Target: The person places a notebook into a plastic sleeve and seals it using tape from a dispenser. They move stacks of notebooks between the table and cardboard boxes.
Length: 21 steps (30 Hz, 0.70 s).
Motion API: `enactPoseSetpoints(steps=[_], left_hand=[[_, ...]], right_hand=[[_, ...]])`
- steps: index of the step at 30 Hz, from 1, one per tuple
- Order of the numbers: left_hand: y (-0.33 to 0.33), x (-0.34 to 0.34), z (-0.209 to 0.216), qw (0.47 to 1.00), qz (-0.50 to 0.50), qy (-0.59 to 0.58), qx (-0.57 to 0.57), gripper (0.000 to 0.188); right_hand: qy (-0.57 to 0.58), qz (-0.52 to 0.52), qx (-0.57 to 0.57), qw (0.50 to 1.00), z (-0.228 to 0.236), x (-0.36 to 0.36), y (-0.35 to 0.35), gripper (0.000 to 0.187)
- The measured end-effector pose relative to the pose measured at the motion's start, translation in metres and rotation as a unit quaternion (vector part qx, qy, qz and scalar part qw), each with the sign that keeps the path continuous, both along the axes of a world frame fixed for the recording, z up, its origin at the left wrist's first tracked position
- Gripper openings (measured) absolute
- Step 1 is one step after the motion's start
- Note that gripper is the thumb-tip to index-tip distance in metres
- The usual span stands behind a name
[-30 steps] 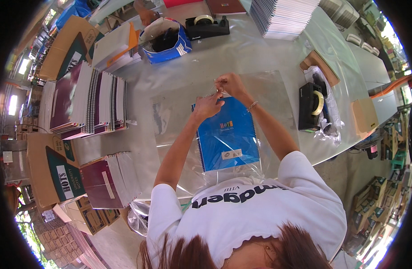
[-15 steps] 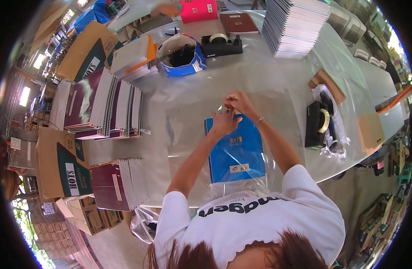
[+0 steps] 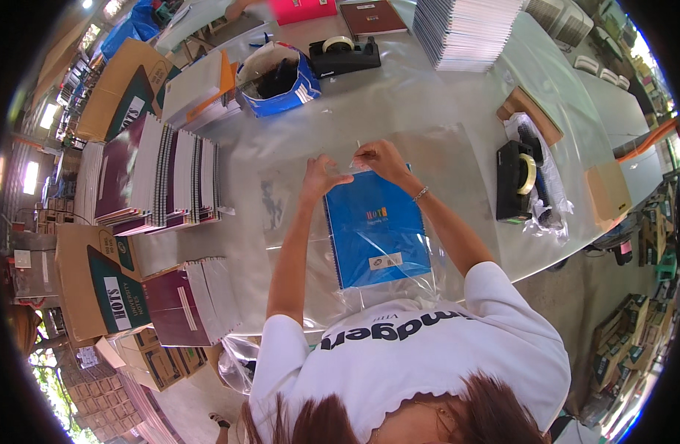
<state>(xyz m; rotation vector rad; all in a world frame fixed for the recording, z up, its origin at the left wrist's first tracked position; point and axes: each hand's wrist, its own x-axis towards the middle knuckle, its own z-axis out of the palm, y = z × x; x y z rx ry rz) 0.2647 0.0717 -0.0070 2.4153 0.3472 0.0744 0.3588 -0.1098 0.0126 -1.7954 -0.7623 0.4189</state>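
A blue spiral notebook (image 3: pixel 377 233) in clear plastic lies on a larger clear plastic sheet (image 3: pixel 458 159), its spiral on the left. Just past the notebook's far edge, my right hand (image 3: pixel 382 160) pinches what looks like a small clear strip (image 3: pixel 354 164), partly hidden by the fingers. My left hand (image 3: pixel 324 176) is held beside the far left corner, thumb and fingers apart, with nothing visible in it. Loose plastic (image 3: pixel 388 294) lies crumpled along the notebook's near edge.
A black tape dispenser (image 3: pixel 509 194) stands right, beside a plastic-wrapped bundle (image 3: pixel 549 191). Another dispenser (image 3: pixel 345 57) and a blue bag (image 3: pixel 299 95) stand beyond. Maroon notebooks (image 3: pixel 125 166) and cartons (image 3: pixel 96 285) fill the left. A tall notebook stack (image 3: pixel 466 33) stands at the back.
My hands, close together before, have parted: the left has moved left off the notebook and opened, while the right keeps its pinch. The whole view has shifted slightly.
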Motion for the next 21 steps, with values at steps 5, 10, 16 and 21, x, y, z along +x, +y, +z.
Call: enactPoseSetpoints(steps=[5,10,16,21], left_hand=[[0.012,0.006,0.006,0.976,-0.152,0.032,-0.154,0.047],[0.005,0.001,0.027,0.946,-0.186,0.183,-0.194,0.049],[0.002,0.000,0.038,0.936,-0.172,0.217,-0.217,0.050],[0.007,0.003,0.027,0.934,-0.212,0.159,-0.240,0.040]], right_hand=[[-0.010,-0.004,-0.037,0.999,0.013,-0.007,-0.005,0.012],[0.142,0.076,0.077,0.984,0.000,0.014,-0.026,0.018],[0.154,0.205,-0.069,0.964,-0.009,0.042,-0.064,0.042],[0.149,0.165,-0.125,0.967,0.002,0.027,-0.068,0.043]])
